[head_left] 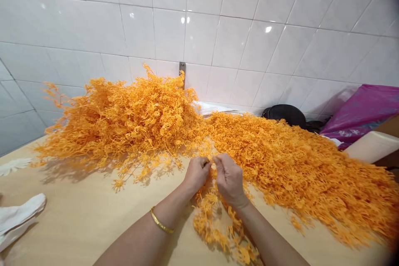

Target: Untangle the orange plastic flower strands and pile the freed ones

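At the middle of the table, my left hand (197, 173) is closed in a pinch, a gold bangle (161, 221) around its wrist. Close beside it my right hand (230, 178) is also closed, thumb against curled fingers. Both grip an orange branching strand (212, 232) that looks like plastic, with small flower-like pieces along it; the pinched part is mostly hidden by my fingers. The strand hangs down between my forearms onto the table. Ahead on the left rises a tall orange heap (134, 120) of similar pieces, and a lower orange pile (299, 162) spreads to the right.
White cloth, perhaps gloves (21, 218), lies at the left edge of the pale table (93, 220). Behind the right pile are a black rounded object (285, 114) and a purple bag (364, 110). A tiled wall (202, 37) closes off the back.
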`<state>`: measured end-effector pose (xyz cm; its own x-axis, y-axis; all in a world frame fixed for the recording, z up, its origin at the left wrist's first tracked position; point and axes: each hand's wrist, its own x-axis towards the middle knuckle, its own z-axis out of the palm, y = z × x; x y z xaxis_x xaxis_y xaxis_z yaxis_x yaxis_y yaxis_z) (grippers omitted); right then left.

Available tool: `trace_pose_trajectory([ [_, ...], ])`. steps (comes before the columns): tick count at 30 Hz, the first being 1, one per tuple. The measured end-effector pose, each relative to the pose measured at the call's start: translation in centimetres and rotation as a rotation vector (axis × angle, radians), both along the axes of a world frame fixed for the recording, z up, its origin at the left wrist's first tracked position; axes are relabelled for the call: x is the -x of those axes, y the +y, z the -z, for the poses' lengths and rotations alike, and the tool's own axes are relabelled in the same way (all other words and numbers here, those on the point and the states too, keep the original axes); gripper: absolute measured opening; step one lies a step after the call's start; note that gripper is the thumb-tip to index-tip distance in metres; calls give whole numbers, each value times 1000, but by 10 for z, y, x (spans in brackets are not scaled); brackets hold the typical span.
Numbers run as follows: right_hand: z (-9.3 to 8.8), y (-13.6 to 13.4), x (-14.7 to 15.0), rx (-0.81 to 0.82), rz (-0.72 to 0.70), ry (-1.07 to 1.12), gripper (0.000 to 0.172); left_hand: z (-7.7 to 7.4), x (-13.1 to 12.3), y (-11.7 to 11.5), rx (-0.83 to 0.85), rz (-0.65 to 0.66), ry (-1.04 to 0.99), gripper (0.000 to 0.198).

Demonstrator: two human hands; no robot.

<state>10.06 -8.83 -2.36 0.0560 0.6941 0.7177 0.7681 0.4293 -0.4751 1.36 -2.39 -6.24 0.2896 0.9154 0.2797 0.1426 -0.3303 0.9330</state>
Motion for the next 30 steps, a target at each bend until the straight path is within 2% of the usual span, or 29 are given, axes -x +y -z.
trace_pose_trajectory([
  [3, -22, -10, -2, -144, 180, 88, 15, 1, 1, 4, 98, -25, -82, 31],
  [5, -27, -7, -14, -124, 261, 119, 14, 0, 4, 7, 206, -25, -199, 29],
  [8, -17, 5, -36, 41, 336, 76, 24, -3, 12, 9, 427, 32, -451, 16],
  [10, -5, 13, -45, 89, 345, 46, 33, -5, 17, 12, 526, 101, -586, 16],
  [13, 7, 17, -40, 134, 193, 65, 30, -7, 22, 14, 575, 191, -656, 19],
  [18, 13, 18, -21, 397, -131, 136, 37, -8, 23, 13, 589, 275, -670, 16],
  [21, 14, 18, -18, 427, -281, 131, 27, -8, 22, 12, 604, 309, -705, 13],
  [23, 15, 18, -18, 429, -298, 117, 23, -8, 22, 12, 603, 293, -717, 13],
  [27, 19, 18, -20, 430, -206, 15, 23, -9, 23, 14, 599, 289, -702, 18],
  [30, 20, 19, -20, 340, -137, -97, 23, -10, 22, 12, 592, 292, -713, 19],
])
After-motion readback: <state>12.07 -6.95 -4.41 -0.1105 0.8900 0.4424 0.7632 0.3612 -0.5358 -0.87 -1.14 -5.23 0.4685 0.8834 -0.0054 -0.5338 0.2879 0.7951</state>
